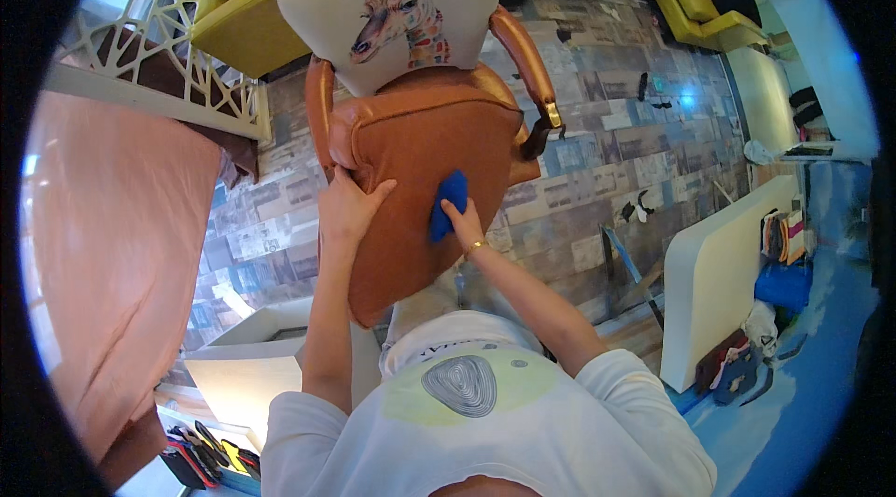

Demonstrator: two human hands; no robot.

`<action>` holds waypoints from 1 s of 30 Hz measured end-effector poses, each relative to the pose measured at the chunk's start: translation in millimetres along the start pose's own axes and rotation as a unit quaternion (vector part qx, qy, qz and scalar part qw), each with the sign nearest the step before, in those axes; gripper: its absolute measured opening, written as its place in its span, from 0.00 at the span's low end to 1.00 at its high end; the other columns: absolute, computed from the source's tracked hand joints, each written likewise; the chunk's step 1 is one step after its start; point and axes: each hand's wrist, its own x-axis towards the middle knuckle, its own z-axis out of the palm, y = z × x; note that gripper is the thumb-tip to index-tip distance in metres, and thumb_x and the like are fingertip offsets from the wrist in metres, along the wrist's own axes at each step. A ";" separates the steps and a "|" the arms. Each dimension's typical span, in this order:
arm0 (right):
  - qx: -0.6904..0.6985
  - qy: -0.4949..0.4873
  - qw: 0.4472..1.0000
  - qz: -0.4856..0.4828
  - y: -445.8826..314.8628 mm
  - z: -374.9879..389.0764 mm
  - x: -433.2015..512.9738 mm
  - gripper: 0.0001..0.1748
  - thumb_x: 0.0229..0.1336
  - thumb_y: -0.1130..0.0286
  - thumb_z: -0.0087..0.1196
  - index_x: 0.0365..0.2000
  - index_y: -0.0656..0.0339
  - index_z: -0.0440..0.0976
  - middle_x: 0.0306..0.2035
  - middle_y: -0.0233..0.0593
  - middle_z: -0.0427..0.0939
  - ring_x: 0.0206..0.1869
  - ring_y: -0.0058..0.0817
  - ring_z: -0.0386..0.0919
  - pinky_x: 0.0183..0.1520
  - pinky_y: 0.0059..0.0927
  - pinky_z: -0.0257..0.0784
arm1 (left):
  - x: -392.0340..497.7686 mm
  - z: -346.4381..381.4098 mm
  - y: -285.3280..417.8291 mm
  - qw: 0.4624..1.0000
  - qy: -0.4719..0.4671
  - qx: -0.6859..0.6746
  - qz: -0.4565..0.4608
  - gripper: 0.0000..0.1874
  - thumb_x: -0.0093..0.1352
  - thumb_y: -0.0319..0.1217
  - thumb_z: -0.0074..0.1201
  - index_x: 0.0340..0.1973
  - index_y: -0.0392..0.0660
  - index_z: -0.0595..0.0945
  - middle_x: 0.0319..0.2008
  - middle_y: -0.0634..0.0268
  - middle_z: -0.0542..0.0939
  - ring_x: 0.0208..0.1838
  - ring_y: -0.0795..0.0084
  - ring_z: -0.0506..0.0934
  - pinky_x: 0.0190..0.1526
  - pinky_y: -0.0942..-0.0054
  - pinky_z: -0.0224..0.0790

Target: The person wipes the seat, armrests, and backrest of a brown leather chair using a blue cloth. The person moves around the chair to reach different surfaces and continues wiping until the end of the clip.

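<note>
Before me is an armchair (pixel 434 140) with brown leather-like upholstery and a white backrest (pixel 413 14) that bears a giraffe's head. My left hand (pixel 348 206) grips the left edge of the brown seat, thumb lying on top and fingers partly hidden at the side. A folded blue cloth (pixel 448 199) rests flat against the brown surface under my right hand (pixel 464 222), which holds it by its lower right side. Brown armrests flank the seat; the right armrest (pixel 526 63) has a gold-coloured tip.
Yellow sofas (pixel 245 28) stand at the far left and far right. A pink cloth cover (pixel 126 231) hangs at left beside a white lattice screen (pixel 224 91). Dark scraps (pixel 628 210) lie on the patterned floor (pixel 581 196). A white panel (pixel 721 273) stands at right.
</note>
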 end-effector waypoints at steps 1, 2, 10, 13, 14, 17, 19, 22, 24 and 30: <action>0.009 -0.015 1.000 0.000 3.4 -6.5 -1.5 0.35 0.53 0.49 0.57 0.52 0.67 0.65 0.49 0.47 0.73 0.51 0.38 0.72 0.55 0.35 0.66 | -8.7 1.1 1.1 1.000 0.015 -0.011 0.015 0.46 0.51 0.59 0.63 0.49 0.30 0.69 0.39 0.39 0.79 0.44 0.41 0.77 0.45 0.55 0.70; 0.021 -0.022 1.000 0.002 8.9 -10.5 -6.6 0.36 0.53 0.49 0.57 0.52 0.67 0.65 0.49 0.47 0.73 0.51 0.37 0.72 0.55 0.35 0.66 | -19.7 2.7 -0.3 1.000 0.012 0.000 0.015 0.45 0.51 0.58 0.64 0.48 0.30 0.70 0.38 0.40 0.79 0.43 0.41 0.77 0.44 0.55 0.70; 0.155 -0.117 0.977 0.086 35.5 -59.7 -44.9 0.34 0.54 0.54 0.59 0.54 0.66 0.65 0.50 0.42 0.73 0.51 0.33 0.72 0.54 0.32 0.67 | -123.6 26.8 -8.4 0.995 0.036 -0.089 0.005 0.37 0.47 0.47 0.71 0.42 0.31 0.74 0.33 0.45 0.80 0.40 0.42 0.77 0.41 0.55 0.71; 0.171 -0.120 0.977 0.032 33.3 -79.5 -58.7 0.31 0.55 0.56 0.58 0.53 0.65 0.66 0.49 0.41 0.74 0.49 0.31 0.72 0.53 0.31 0.68 | -151.8 28.5 17.2 0.996 0.085 -0.012 0.018 0.34 0.47 0.42 0.72 0.41 0.32 0.76 0.34 0.44 0.80 0.40 0.43 0.77 0.41 0.56 0.71; 0.160 -0.115 0.980 0.008 31.0 -86.4 -61.1 0.30 0.55 0.57 0.58 0.53 0.65 0.66 0.49 0.40 0.74 0.49 0.30 0.72 0.53 0.30 0.67 | -158.5 23.0 29.7 0.997 0.066 -0.032 -0.014 0.34 0.47 0.44 0.72 0.40 0.33 0.75 0.35 0.44 0.79 0.42 0.43 0.76 0.44 0.55 0.69; 0.133 -0.110 0.983 -0.070 3.4 -104.8 -73.6 0.30 0.55 0.58 0.58 0.54 0.65 0.65 0.47 0.40 0.74 0.48 0.30 0.72 0.53 0.30 0.67 | -178.3 -0.6 60.5 0.995 0.051 -0.056 -0.058 0.35 0.46 0.48 0.71 0.38 0.36 0.73 0.36 0.45 0.77 0.46 0.45 0.72 0.49 0.55 0.65; 0.126 -0.118 0.976 -0.135 -18.2 -117.5 -82.1 0.31 0.55 0.59 0.58 0.55 0.65 0.64 0.47 0.40 0.73 0.48 0.30 0.71 0.53 0.31 0.66 | -191.0 -10.8 63.7 0.994 0.101 -0.026 -0.014 0.34 0.46 0.48 0.71 0.37 0.37 0.73 0.36 0.47 0.77 0.46 0.46 0.72 0.48 0.56 0.65; 0.089 -0.096 0.965 -0.228 -44.9 -136.6 -90.2 0.33 0.55 0.61 0.57 0.57 0.65 0.61 0.48 0.41 0.72 0.49 0.32 0.70 0.54 0.32 0.65 | -204.8 -24.2 71.0 0.990 0.142 0.017 0.019 0.33 0.45 0.47 0.71 0.34 0.37 0.73 0.34 0.49 0.76 0.45 0.47 0.71 0.46 0.57 0.66; 0.088 -0.079 0.950 -0.289 -53.3 -143.9 -88.1 0.34 0.54 0.62 0.57 0.57 0.66 0.60 0.49 0.43 0.71 0.49 0.33 0.70 0.55 0.33 0.64 | -215.0 -38.5 82.9 0.984 0.166 0.043 0.040 0.33 0.44 0.47 0.71 0.33 0.37 0.73 0.33 0.50 0.76 0.44 0.47 0.71 0.45 0.58 0.66; 0.086 -0.054 0.927 -0.362 -97.9 -158.8 -111.6 0.38 0.49 0.65 0.59 0.59 0.65 0.58 0.53 0.49 0.67 0.54 0.38 0.67 0.59 0.37 0.61 | -232.0 -57.0 88.2 0.971 0.233 0.020 0.058 0.35 0.47 0.52 0.70 0.42 0.44 0.75 0.41 0.55 0.77 0.47 0.53 0.74 0.47 0.59 0.69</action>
